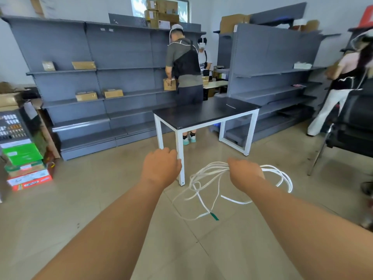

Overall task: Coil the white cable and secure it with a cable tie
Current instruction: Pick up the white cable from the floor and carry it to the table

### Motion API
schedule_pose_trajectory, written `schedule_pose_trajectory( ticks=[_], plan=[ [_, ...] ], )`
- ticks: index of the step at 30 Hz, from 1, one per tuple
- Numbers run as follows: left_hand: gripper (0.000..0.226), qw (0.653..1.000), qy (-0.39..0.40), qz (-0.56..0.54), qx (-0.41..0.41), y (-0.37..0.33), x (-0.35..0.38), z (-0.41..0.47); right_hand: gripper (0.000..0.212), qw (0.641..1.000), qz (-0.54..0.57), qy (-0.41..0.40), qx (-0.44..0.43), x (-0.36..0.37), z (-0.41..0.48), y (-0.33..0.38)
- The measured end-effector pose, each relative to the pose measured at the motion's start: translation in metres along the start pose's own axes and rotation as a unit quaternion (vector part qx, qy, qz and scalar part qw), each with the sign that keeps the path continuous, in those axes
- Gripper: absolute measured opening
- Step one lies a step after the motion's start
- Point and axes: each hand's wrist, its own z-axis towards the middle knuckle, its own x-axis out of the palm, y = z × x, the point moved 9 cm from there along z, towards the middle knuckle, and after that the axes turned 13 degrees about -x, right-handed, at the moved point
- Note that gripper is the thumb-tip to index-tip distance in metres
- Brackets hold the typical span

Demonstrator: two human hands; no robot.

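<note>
Above tiled floor (101,199), mid-coiling: white cable (219,165) loops gripped in right hand (245,173), left hand (161,168) curled, grip unclear; next, gather trailing slack.

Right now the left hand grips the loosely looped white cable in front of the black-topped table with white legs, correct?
No: the head view shows the right hand gripping the loosely looped white cable, in front of the black-topped table with white legs.
</note>
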Motion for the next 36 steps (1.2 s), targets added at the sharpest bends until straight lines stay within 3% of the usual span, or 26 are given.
schedule_pose_trajectory(
  ticks=[8, 22, 36],
  plan=[
    [0.034, 1.000, 0.018, -0.002, 0.002, -0.010, 0.059, 0.104, 0.028, 1.000, -0.005, -0.015, -0.007, 0.014, 0.115, -0.033],
    [0.029, 0.999, -0.030, 0.013, -0.009, -0.081, 0.136, 0.363, 0.031, 0.997, -0.005, -0.059, -0.053, 0.025, 0.364, -0.152],
    [0.030, 1.000, -0.023, 0.001, 0.016, -0.139, 0.229, 0.540, 0.032, 0.999, -0.006, -0.052, 0.009, 0.054, 0.526, -0.271]
  ],
)
